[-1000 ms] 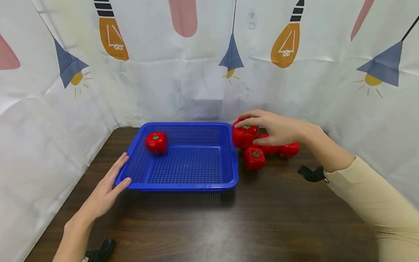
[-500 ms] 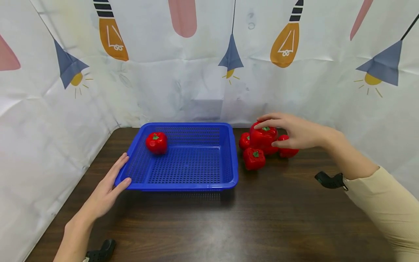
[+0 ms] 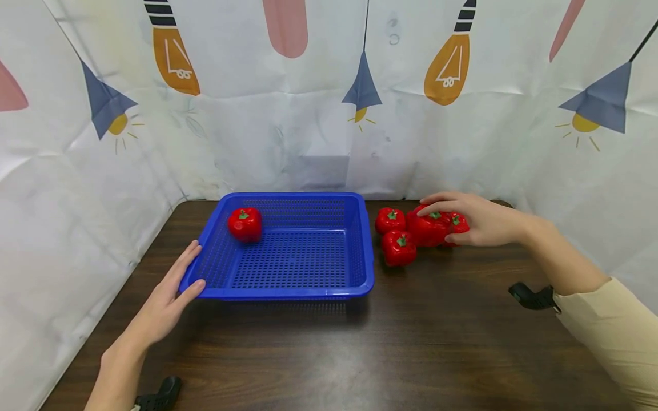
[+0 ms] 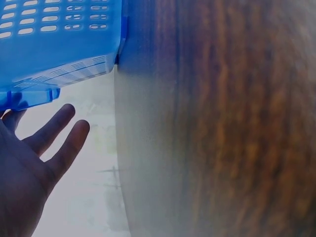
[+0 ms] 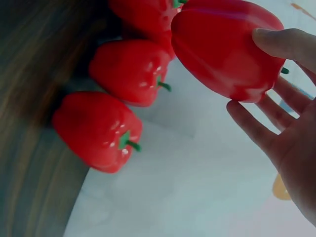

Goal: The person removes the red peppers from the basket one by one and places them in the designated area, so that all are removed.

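My right hand [image 3: 480, 222] holds a red bell pepper [image 3: 429, 227] between thumb and fingertips, at the right of the table's back. In the right wrist view this pepper [image 5: 224, 54] hangs above the others, thumb on one side and fingertips on the other. Three more bell peppers [image 3: 398, 249] sit close around it. With fingers spread and fairly straight, my left hand [image 3: 159, 305] rests at the front left corner of a blue plastic basket [image 3: 288, 293]. One bell pepper [image 3: 245, 224] lies in the basket's back left. The left wrist view shows the basket's perforated side [image 4: 49, 49] over that hand's fingers.
A dark wooden table [image 3: 329, 354] carries everything. White printed cloth [image 3: 288, 131] hangs behind it and along both sides. The basket's right wall stands close to the nearest loose peppers.
My right hand has carried the bell pepper rightward from beside the basket's right rim and lowered it among the other peppers. My left hand and the basket stay put.
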{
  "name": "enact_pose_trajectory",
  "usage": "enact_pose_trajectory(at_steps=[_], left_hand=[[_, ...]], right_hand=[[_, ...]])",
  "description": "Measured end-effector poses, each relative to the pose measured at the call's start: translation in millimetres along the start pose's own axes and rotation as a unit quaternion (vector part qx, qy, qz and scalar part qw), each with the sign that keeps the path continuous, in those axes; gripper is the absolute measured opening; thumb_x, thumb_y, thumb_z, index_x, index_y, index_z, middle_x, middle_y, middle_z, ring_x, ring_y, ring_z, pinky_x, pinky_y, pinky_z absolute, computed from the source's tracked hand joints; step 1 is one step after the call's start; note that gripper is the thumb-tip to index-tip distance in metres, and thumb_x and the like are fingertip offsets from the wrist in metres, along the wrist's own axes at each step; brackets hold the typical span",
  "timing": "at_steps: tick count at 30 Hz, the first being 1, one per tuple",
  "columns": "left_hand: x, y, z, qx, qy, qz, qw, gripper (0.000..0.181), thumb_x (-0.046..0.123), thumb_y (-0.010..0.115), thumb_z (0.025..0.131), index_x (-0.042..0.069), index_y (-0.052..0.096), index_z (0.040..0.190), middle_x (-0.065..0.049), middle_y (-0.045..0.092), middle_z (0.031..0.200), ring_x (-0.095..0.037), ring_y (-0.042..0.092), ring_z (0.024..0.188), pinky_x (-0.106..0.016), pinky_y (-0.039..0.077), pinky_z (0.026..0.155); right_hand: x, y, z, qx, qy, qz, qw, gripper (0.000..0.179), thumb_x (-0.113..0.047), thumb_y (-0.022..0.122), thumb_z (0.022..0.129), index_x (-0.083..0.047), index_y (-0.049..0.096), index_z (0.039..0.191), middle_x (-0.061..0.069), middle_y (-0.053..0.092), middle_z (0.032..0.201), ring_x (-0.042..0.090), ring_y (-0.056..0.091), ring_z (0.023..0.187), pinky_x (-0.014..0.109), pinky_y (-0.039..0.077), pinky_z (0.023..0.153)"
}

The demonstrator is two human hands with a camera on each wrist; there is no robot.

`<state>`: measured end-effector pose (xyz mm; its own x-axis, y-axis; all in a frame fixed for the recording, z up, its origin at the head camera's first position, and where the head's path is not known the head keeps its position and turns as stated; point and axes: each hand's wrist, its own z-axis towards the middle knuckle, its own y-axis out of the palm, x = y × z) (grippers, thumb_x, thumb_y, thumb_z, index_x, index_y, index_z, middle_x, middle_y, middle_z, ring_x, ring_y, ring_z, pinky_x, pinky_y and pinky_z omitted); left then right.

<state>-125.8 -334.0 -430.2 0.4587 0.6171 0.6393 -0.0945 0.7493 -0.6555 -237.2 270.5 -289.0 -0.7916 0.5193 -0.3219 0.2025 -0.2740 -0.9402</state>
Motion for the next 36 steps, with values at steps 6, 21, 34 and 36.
enact_pose_trajectory(at_steps=[6,21,34,36], left_hand=[[-0.3,0.3,-0.7,-0.003,-0.001,0.0,1.0,0.068,0.004,0.058,0.102,0.013,0.03,0.163,-0.01,0.018,0.169,-0.006,0.014,0.152,-0.009,0.013,0.108],[2.0,-0.6,-0.2,-0.002,-0.001,0.002,1.0,0.068,0.004,0.059,0.102,0.013,0.03,0.163,-0.009,0.019,0.169,-0.006,0.014,0.151,-0.009,0.013,0.108],[3.2,-0.6,-0.1,-0.003,-0.004,0.003,1.0,0.068,0.005,0.059,0.102,0.013,0.03,0.163,-0.014,0.019,0.169,-0.007,0.014,0.152,-0.009,0.013,0.108],[3.3,-0.6,0.0,-0.003,-0.003,0.004,1.0,0.068,0.005,0.059,0.101,0.013,0.03,0.163,-0.014,0.019,0.169,-0.007,0.014,0.152,-0.009,0.013,0.108]], right_hand=[[8,9,-11.1,-0.001,0.021,0.01,0.9997,0.06,0.004,0.078,0.084,-0.017,0.062,0.137,0.005,0.049,0.15,0.029,0.045,0.135,0.053,0.05,0.095],[28,45,-25.5,-0.008,0.023,0.021,0.9995,0.065,0.014,0.077,0.078,-0.015,0.063,0.135,0.008,0.054,0.143,0.029,0.045,0.133,0.038,0.055,0.088],[35,60,-24.5,-0.014,0.058,0.04,0.9974,0.062,0.012,0.078,0.08,-0.014,0.064,0.135,0.008,0.051,0.148,0.032,0.043,0.136,0.045,0.054,0.091],[35,63,-25.1,-0.014,0.061,0.04,0.9973,0.062,0.011,0.078,0.081,-0.015,0.064,0.136,0.007,0.051,0.148,0.032,0.043,0.135,0.045,0.054,0.09]])
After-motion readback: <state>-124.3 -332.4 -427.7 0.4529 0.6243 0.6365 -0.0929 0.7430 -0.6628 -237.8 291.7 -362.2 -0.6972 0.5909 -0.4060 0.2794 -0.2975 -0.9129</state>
